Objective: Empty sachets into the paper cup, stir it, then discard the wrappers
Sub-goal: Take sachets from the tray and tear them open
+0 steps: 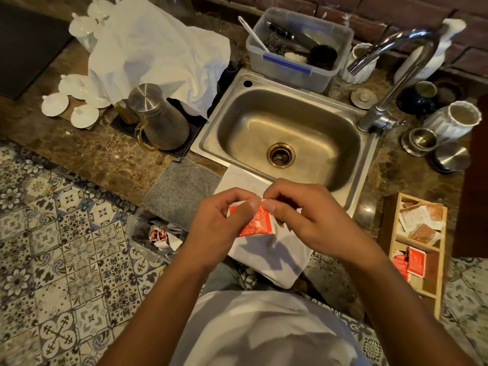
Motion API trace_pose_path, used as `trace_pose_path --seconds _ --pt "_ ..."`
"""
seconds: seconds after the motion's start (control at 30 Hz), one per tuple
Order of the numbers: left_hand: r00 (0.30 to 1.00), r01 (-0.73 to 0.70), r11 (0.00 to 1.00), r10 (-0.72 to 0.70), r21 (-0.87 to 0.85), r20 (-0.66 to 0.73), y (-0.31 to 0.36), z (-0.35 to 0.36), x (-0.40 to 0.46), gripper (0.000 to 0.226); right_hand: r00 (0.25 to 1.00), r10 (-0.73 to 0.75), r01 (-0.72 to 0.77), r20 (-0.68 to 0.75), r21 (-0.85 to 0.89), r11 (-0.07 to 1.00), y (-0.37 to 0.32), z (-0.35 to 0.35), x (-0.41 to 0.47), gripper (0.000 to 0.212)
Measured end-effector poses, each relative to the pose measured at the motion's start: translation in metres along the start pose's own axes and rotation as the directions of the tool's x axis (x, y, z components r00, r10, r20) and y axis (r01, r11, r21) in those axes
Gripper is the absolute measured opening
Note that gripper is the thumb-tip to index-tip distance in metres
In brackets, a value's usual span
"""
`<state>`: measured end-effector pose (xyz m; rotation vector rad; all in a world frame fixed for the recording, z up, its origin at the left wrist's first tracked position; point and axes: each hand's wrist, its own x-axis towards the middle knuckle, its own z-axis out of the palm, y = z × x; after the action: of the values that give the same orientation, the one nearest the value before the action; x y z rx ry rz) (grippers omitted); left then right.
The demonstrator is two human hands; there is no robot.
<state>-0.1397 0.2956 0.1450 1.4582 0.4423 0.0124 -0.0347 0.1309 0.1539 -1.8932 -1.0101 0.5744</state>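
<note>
A red sachet (257, 223) hangs between both hands, above a white cloth (274, 254) draped over the counter's front edge. My left hand (219, 220) pinches its top edge from the left, and my right hand (298, 215) pinches the same edge from the right, thumbs nearly touching. A wooden tray (390, 233) at the right holds more red sachets (412, 262) and brown and white ones (420, 220). Down on the floor at the left, a clear-lined bin (155, 236) contains torn wrappers. The paper cup is hidden, possibly beneath my hands.
A steel sink (287, 133) with a tap (390, 75) lies just beyond my hands. A grey mat (182, 191) sits left of the cloth. A metal jug (158, 117), white lids (71, 99), a plastic tub (295, 48) and white vases (454, 120) crowd the counter.
</note>
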Motion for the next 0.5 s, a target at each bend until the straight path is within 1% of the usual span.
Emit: trace_pose_path --seconds 0.13,0.33,0.5 --pt "0.998 0.033 0.999 -0.033 -0.008 -0.06 -0.002 0.003 0.0 0.015 0.995 -0.056 0.043 -0.085 -0.148 0.988 0.003 0.009 -0.003 0.016" --pt "0.99 0.077 0.996 -0.082 -0.044 -0.118 -0.003 0.009 0.003 0.02 0.972 -0.075 -0.011 -0.224 -0.361 0.932 0.004 0.023 -0.005 0.023" --pt "0.985 0.141 0.985 -0.15 -0.104 -0.087 0.002 0.012 0.007 0.022 0.949 -0.069 -0.058 -0.309 -0.384 0.921 0.004 0.032 -0.006 0.023"
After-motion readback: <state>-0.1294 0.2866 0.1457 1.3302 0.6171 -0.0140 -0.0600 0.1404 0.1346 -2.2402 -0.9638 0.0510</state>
